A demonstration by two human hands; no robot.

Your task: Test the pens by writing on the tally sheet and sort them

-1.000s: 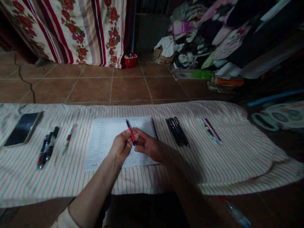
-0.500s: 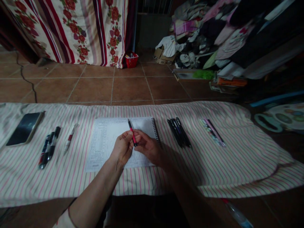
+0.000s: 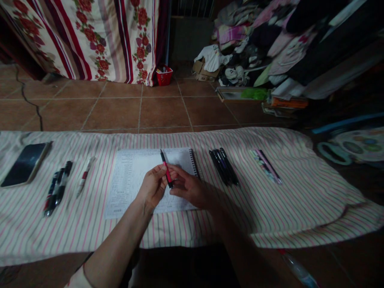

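A red and black pen (image 3: 165, 165) is pinched between both of my hands above an open spiral notebook (image 3: 132, 176) lying on a pink-striped cloth (image 3: 300, 200). My left hand (image 3: 152, 187) grips the pen's lower part with curled fingers. My right hand (image 3: 189, 189) meets it from the right, fingertips closed on the same pen. The pen's dark tip points away from me, up over the page.
On the cloth lie a phone (image 3: 23, 164) at far left, a bunch of dark pens (image 3: 55, 192), a white and red pen (image 3: 84, 178), a group of black pens (image 3: 223, 166) right of the notebook, and a patterned pen (image 3: 266, 166). Tiled floor, a red basket (image 3: 164, 75) and piled clothes lie beyond.
Both hands keep hold of the pen in nearly the same spot over the notebook. Only the camera view has shifted slightly.
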